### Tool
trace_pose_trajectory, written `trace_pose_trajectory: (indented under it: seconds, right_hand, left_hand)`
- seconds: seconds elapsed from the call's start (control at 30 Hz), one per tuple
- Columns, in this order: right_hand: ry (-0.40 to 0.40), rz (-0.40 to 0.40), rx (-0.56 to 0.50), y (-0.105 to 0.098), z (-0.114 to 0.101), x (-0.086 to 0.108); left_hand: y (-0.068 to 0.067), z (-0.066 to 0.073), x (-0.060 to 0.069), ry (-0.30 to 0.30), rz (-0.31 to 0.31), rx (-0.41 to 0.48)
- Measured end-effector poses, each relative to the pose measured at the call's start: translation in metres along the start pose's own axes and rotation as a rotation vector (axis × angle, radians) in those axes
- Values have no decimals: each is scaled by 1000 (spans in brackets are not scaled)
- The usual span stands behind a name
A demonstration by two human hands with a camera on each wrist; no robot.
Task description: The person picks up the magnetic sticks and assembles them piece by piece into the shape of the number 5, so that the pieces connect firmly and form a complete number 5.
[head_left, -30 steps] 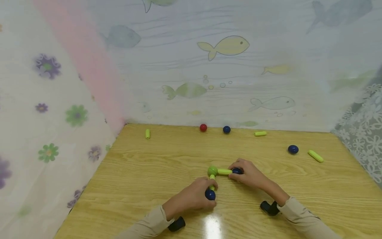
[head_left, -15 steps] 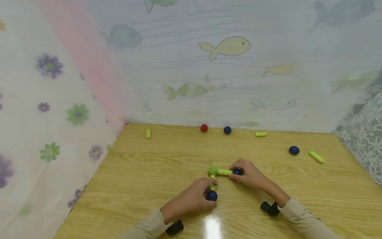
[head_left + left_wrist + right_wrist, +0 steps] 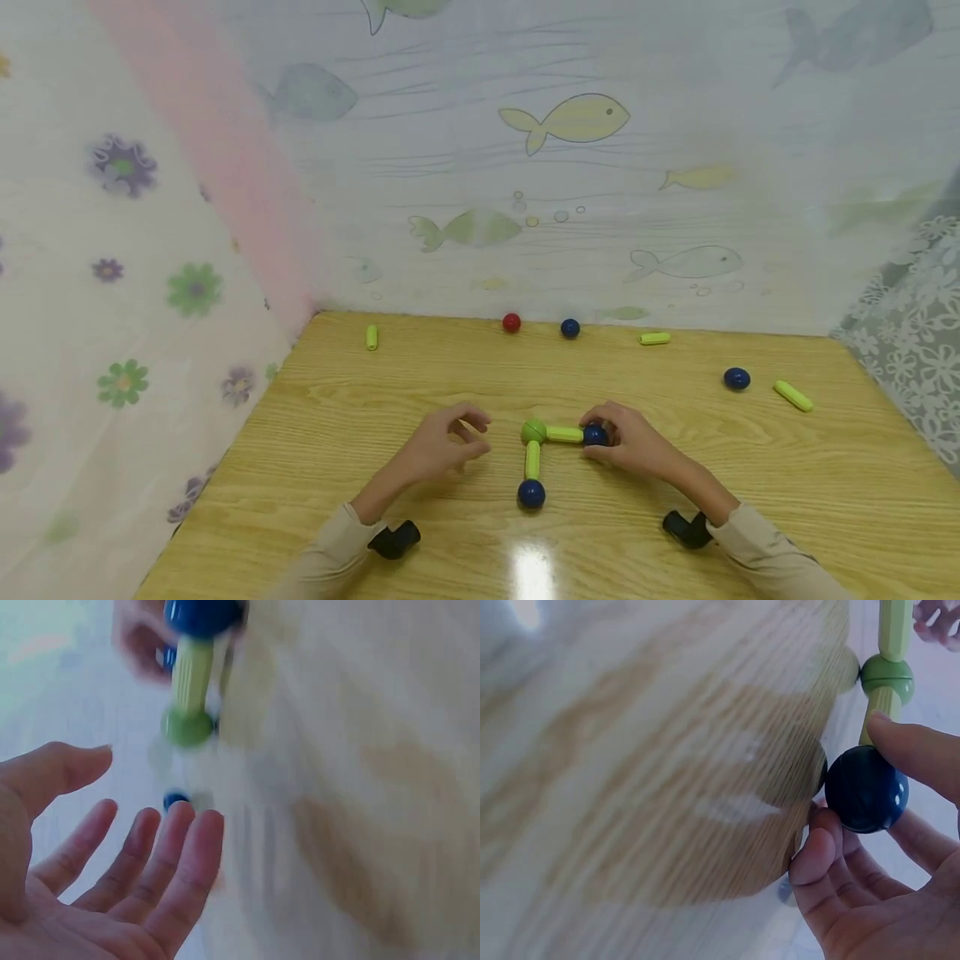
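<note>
An L-shaped piece lies on the table: a green ball [image 3: 534, 431] at its corner joins two yellow-green rods. One rod [image 3: 565, 434] runs right to a blue ball [image 3: 868, 789]; the other rod [image 3: 532, 461] runs toward the person to a second blue ball [image 3: 532, 493]. My right hand [image 3: 632, 439] grips the right-hand blue ball between thumb and curled fingers. To the left of the piece, my left hand [image 3: 444, 443] hovers apart from it, fingers spread and loosely bent with nothing in them, as the left wrist view also shows.
Along the table's back edge lie a short yellow-green rod [image 3: 372, 337], a red ball [image 3: 512, 322], a blue ball [image 3: 570, 328] and another rod [image 3: 655, 338]. At the right are a blue ball [image 3: 737, 379] and a rod [image 3: 793, 396]. A fish-print curtain [image 3: 450, 167] hangs behind.
My left hand has let go of the near rod and blue ball and moved left, away from the piece. The right hand stays at its blue ball.
</note>
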State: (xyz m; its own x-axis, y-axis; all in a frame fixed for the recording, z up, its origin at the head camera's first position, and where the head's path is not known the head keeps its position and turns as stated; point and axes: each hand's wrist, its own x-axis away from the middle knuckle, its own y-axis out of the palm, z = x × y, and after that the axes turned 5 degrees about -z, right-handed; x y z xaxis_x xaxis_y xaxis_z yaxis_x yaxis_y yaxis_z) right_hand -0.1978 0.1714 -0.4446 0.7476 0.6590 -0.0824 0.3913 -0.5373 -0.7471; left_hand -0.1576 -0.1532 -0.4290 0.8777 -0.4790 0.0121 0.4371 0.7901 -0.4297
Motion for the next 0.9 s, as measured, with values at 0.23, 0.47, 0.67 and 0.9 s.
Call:
trace_pose_trajectory:
  seconds: [0.23, 0.47, 0.67, 0.9]
  right_hand:
    - [4, -6, -33, -2, 1, 4]
    - [4, -13, -54, -3, 3, 6]
    - [11, -18, -72, -3, 4, 8]
    - [13, -14, -82, -3, 4, 7]
  left_hand:
    - [-52, -11, 0, -76, 189, 37]
    - [-107, -53, -11, -115, 378, -6]
    - [-147, -72, -19, -169, 484, -78]
    - [-167, -89, -30, -239, 624, -146]
